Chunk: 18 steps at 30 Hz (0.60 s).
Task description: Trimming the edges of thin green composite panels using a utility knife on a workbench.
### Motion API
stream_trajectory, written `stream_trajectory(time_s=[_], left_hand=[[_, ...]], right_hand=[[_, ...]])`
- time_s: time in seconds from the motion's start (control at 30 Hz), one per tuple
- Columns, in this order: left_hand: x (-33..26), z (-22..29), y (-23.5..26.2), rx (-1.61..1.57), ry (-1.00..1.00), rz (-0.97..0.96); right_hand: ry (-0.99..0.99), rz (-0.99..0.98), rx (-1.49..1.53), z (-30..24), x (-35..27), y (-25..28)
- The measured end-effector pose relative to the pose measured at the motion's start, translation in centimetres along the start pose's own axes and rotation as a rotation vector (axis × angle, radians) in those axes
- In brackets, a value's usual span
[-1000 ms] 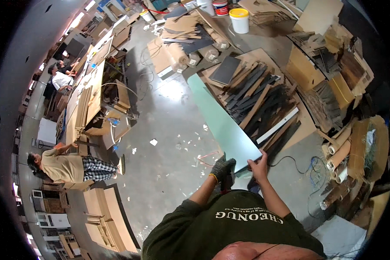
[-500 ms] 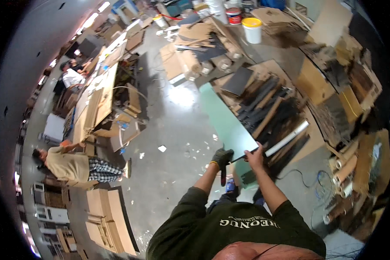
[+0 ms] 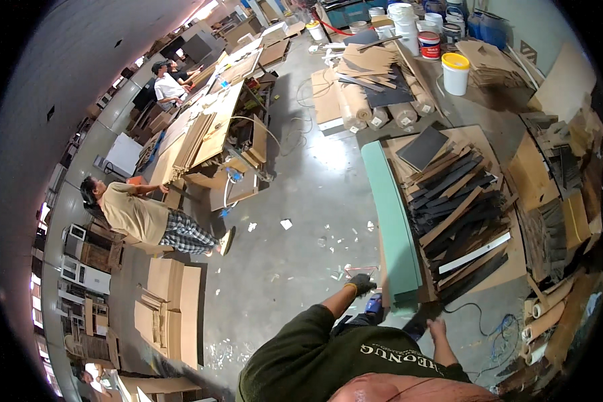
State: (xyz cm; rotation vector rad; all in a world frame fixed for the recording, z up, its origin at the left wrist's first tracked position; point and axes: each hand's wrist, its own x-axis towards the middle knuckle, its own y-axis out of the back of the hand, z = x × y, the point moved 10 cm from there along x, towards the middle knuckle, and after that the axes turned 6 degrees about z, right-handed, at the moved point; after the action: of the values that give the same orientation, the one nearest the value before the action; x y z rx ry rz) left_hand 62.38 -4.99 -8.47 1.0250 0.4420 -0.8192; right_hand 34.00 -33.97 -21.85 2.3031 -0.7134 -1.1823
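long pale green board (image 3: 390, 214) lying flat on floor beside dark plank pile (image 3: 459, 201), gloved left hand (image 3: 362, 284) and bare right hand (image 3: 438, 328) open, off it

A long, flat, pale green board (image 3: 392, 221) lay lengthwise on the concrete floor, beside stacked dark planks.

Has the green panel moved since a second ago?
Yes. The green panel was raised in both hands; now it lies down beside the pile of dark boards, released.
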Motion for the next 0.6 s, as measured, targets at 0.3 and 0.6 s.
stream_trajectory(time_s=[0.3,0.6], left_hand=[[-6.6,-4.1,-0.8,-0.286,0.247,-0.016],[-5.9,-3.0,-0.9,-0.252,0.059,0.018]], right_hand=[[0.118,-0.006,0.112,16.6,-3.0,2.7],[-0.154,0.047,0.543,10.2,-1.8,2.4]])
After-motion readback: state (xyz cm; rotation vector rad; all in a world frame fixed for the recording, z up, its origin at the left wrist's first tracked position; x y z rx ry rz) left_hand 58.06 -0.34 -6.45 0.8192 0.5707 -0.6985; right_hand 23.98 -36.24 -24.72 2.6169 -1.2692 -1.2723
